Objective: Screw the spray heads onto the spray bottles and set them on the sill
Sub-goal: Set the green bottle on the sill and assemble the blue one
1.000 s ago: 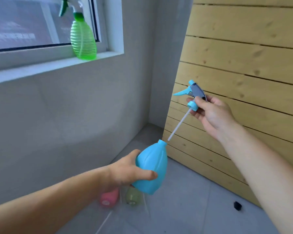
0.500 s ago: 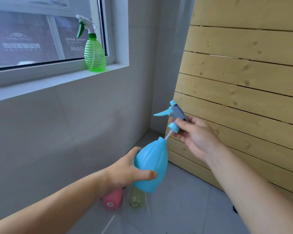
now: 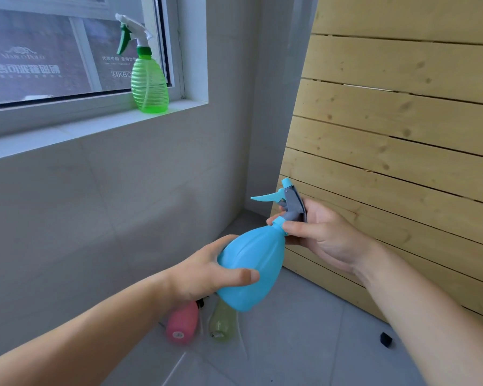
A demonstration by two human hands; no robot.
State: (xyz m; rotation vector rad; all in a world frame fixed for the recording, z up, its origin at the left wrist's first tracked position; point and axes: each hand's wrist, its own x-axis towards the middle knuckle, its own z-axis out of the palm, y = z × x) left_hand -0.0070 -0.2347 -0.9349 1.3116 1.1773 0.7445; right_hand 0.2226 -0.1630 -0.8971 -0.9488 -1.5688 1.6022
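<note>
My left hand [image 3: 204, 271] grips the belly of a blue pear-shaped spray bottle [image 3: 251, 268], tilted with its neck up and to the right. My right hand [image 3: 318, 235] holds the blue and grey spray head [image 3: 286, 203] by its collar, seated on the bottle's neck; the dip tube is hidden inside. A green spray bottle [image 3: 148, 79] with a white and green head stands upright on the white window sill [image 3: 81, 129] near its right end.
A pink bottle [image 3: 181, 321] and a pale yellow-green bottle [image 3: 222, 321] lie on the grey tiled floor below my left hand. A slatted wooden panel [image 3: 402, 135] leans at the right. A small black piece [image 3: 386, 339] lies on the floor by the panel.
My right hand has lowered the spray head, sliding the dip tube fully into the blue bottle until the collar meets the neck. The left hand kept holding the bottle.
</note>
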